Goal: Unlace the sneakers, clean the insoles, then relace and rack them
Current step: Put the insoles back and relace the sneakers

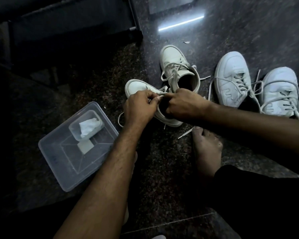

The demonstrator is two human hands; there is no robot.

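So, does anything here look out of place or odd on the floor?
Nothing serious. A small scrap of litter lies on the floor beyond the far sneaker, and loose laces trail off all four sneakers.

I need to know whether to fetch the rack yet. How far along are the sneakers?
Early or mid-job; no rack needed yet. Done: nothing clearly, since all four sneakers sit on the floor with laces threaded. In hand: the left hand and right hand pinch the lace of the nearest sneaker. Left: the upright sneaker, the right-hand pair, and cleaning with the tissue in the plastic box.
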